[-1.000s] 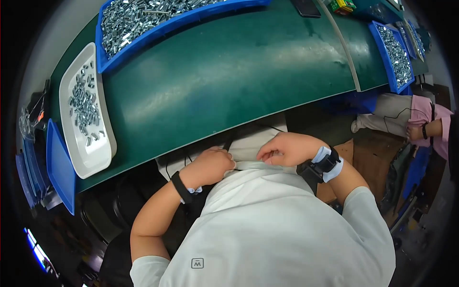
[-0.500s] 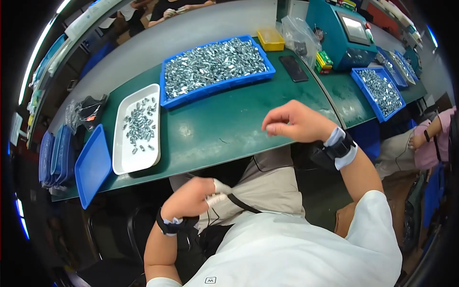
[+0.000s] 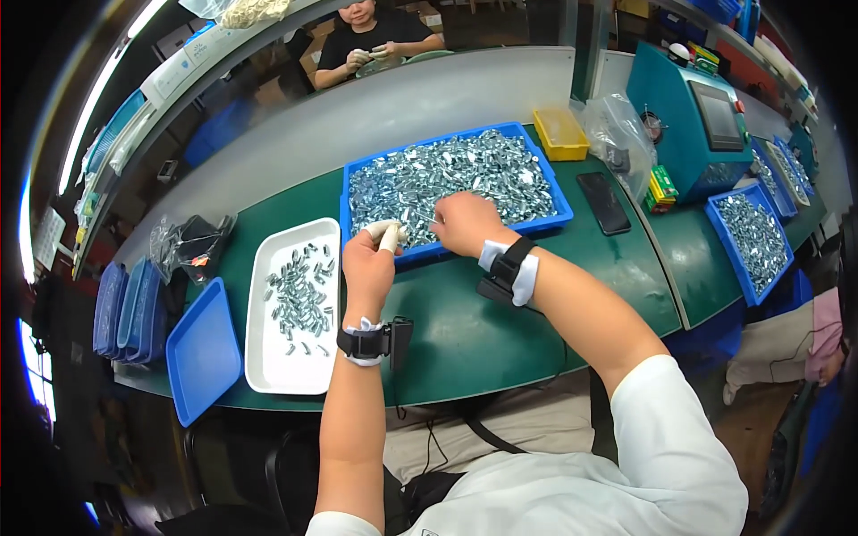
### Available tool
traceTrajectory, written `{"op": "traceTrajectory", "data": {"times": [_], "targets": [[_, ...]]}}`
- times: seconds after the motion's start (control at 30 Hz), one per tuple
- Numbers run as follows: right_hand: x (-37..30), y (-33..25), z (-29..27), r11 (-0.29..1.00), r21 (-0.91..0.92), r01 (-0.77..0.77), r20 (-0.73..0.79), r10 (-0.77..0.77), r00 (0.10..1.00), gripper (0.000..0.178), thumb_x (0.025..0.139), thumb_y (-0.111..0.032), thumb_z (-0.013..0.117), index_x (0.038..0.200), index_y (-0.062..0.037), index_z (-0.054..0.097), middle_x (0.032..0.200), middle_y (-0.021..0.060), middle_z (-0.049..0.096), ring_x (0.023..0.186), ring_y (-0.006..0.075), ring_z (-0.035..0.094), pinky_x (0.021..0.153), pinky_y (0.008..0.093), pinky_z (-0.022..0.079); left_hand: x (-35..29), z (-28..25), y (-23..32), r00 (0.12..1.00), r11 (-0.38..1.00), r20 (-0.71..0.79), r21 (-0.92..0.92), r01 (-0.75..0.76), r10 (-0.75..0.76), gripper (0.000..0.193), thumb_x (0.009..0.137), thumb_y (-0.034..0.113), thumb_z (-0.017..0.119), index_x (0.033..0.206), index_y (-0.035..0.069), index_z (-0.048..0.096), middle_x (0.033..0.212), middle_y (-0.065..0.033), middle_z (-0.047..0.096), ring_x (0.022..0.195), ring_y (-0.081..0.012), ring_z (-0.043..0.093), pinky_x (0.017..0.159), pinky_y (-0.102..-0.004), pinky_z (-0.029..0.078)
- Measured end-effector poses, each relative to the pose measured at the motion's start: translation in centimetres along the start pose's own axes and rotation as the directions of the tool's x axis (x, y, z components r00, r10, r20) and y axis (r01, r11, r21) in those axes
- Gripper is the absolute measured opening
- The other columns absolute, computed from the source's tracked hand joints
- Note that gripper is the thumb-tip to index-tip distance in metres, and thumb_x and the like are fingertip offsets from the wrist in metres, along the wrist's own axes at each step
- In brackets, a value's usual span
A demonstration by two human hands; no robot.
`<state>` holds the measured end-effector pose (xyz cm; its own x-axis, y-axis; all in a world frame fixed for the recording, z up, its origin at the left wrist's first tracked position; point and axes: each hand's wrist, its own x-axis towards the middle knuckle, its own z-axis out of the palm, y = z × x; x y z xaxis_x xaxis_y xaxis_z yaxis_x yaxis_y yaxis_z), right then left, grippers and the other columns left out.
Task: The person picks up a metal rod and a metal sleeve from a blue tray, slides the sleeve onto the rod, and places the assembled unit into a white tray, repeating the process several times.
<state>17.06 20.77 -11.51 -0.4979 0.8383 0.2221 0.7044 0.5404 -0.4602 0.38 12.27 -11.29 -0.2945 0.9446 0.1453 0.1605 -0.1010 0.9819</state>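
My left hand [image 3: 368, 268] is at the front left edge of a large blue tray [image 3: 558, 196] heaped with small shiny metal pieces [image 3: 483, 170]. White covers sit on its thumb and finger, which are pinched together; whatever they hold is hidden. Over the tray's front part, my right hand [image 3: 469, 223] has its fingers closed on a thin metal rod [image 3: 420, 214] that points left toward my left hand. A white tray [image 3: 268, 371] left of my left hand holds more of the metal pieces [image 3: 304, 290], loosely spread.
Left of the white tray lies a blue tray [image 3: 206, 357], beside stacked blue trays [image 3: 138, 313] and plastic bags [image 3: 192, 246]. A phone [image 3: 604, 204], a yellow bin [image 3: 561, 134] and a teal machine [image 3: 666, 112] stand right. Another person [image 3: 380, 40] sits beyond the grey partition.
Both hands have moved from near my lap and the table's front edge to the big blue tray. My right hand has taken hold of the thin rod that lay on the pieces.
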Motion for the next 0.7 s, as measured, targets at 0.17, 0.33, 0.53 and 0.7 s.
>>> {"op": "traceTrajectory", "data": {"times": [0.17,0.33,0.53,0.7], "targets": [[2.1,0.6,1.2,0.994,-0.104,-0.011,0.133,0.025,0.991,0.019,0.08,-0.023,0.064,0.083,-0.0042,0.068,0.085,0.0163,0.068,0.082,0.0366,0.065,0.072,0.0457,0.053,2.6,1.2,-1.9,0.999,0.936,-0.002,0.348,-0.047,0.051,0.019,0.086,0.012,0.066,0.101,0.0,0.068,0.084,-0.0096,0.069,0.068,-0.0161,0.061,0.065,-0.0291,0.048],[1.4,2.5,0.2,0.998,0.037,-0.057,-0.102,0.061,0.993,0.018,0.083,-0.023,0.064,0.079,-0.0051,0.066,0.083,0.0132,0.067,0.077,0.0353,0.063,0.065,0.0456,0.05,4.1,3.0,-2.2,0.982,0.74,0.132,0.646,-0.188,0.134,0.021,0.079,0.012,0.072,0.096,0.001,0.069,0.085,-0.0138,0.066,0.076,-0.0277,0.063,0.07,-0.0357,0.05],[-4.0,5.6,-3.7,0.821,0.569,-0.049,-0.155,0.166,0.974,0.022,0.092,-0.018,0.057,0.078,-0.0016,0.061,0.058,0.0049,0.058,0.051,0.0117,0.054,0.049,0.0289,0.041,5.2,4.2,-3.2,0.951,0.644,0.211,0.7,-0.309,0.226,0.021,0.075,0.008,0.073,0.095,0.002,0.068,0.086,-0.0143,0.064,0.078,-0.0304,0.061,0.07,-0.0373,0.049],[-7.4,7.6,-3.3,0.505,0.842,-0.19,0.065,0.255,0.965,0.021,0.096,-0.018,0.052,0.085,-0.0028,0.06,0.057,-0.001,0.054,0.05,0.0047,0.048,0.047,0.0218,0.037,4.4,4.1,-3.1,0.904,0.618,0.329,0.66,-0.428,0.274,0.022,0.077,0.002,0.069,0.099,0.002,0.067,0.083,-0.0143,0.061,0.071,-0.0266,0.059,0.066,-0.0343,0.048]]}}
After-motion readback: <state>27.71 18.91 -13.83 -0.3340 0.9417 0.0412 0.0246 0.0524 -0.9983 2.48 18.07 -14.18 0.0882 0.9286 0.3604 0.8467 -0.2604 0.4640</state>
